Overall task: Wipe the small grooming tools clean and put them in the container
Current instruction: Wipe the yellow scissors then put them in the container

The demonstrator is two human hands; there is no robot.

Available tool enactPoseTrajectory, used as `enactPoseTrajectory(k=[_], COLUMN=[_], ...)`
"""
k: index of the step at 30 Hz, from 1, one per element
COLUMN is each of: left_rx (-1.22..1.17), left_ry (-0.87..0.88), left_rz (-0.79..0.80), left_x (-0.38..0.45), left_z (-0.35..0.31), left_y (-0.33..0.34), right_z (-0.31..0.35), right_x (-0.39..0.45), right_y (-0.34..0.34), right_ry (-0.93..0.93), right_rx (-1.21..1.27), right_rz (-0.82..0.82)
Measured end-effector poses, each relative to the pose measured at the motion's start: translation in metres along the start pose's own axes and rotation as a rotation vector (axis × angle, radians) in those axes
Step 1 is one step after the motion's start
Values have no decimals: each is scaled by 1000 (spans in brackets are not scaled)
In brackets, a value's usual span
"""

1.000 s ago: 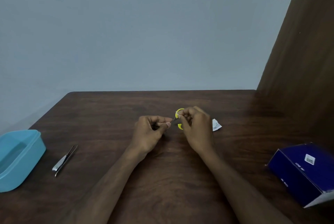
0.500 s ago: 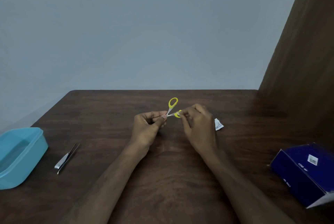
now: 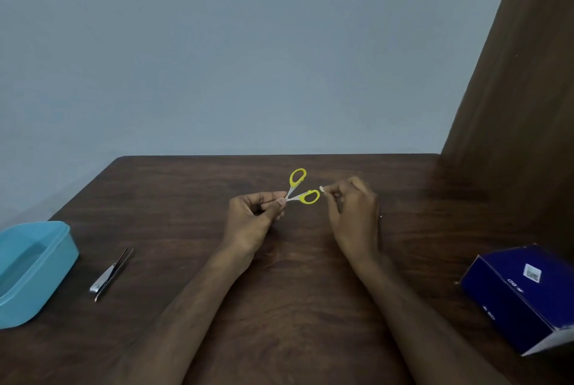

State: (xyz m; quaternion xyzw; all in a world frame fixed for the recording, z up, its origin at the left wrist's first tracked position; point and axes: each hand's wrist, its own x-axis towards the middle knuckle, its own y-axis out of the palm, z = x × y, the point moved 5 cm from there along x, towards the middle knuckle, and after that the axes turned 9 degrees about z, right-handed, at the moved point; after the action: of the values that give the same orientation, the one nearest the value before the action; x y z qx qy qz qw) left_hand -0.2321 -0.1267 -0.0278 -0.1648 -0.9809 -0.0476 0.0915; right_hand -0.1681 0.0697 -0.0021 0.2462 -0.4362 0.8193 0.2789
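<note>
My left hand (image 3: 254, 218) pinches the small yellow-handled scissors (image 3: 300, 188) by the blades, handles spread and pointing up and to the right, above the middle of the table. My right hand (image 3: 352, 213) sits just right of the handles, apart from them, fingers curled, pinching a small white wipe (image 3: 322, 188) at the fingertips. A metal nail clipper and tweezers (image 3: 111, 274) lie together on the table at the left. The light blue container (image 3: 37, 266) stands open at the far left edge.
A dark blue cardboard box (image 3: 525, 294) lies at the right front of the brown wooden table (image 3: 310, 307). A dark wooden panel (image 3: 515, 111) rises along the right side. A grey wall stands behind the table's far edge.
The scissors' handles came out from under my right hand and spread apart. My right hand let go of them and drew a little to the right, covering the white packet on the table.
</note>
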Motion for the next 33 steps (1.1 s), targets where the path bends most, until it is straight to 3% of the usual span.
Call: enactPoseTrajectory(k=[9,14,20,24,27,29,33], left_rx=[-23,-7,-3,-7,-9,-19,-39], left_ry=[1,8,14,14,19,15,14], left_rz=[-22,5,24,9,-9,-24,-2], left_x=[1,1,3,3,3,4,4], left_z=[1,1,4,4,4,5,2], left_y=[-3,0,-3,-4,-3,-4,-2], right_z=[21,7,19,3,5,4,9], right_x=[-11,-5,-12,-11,-8,-6,-7], right_y=[26,9,24,32,30,20,5], right_ry=[-2,83,120,386,451,400,169], right_rx=[117,19,-2,387,694,578,61], right_rz=[146,25,107,202,225,123,-29])
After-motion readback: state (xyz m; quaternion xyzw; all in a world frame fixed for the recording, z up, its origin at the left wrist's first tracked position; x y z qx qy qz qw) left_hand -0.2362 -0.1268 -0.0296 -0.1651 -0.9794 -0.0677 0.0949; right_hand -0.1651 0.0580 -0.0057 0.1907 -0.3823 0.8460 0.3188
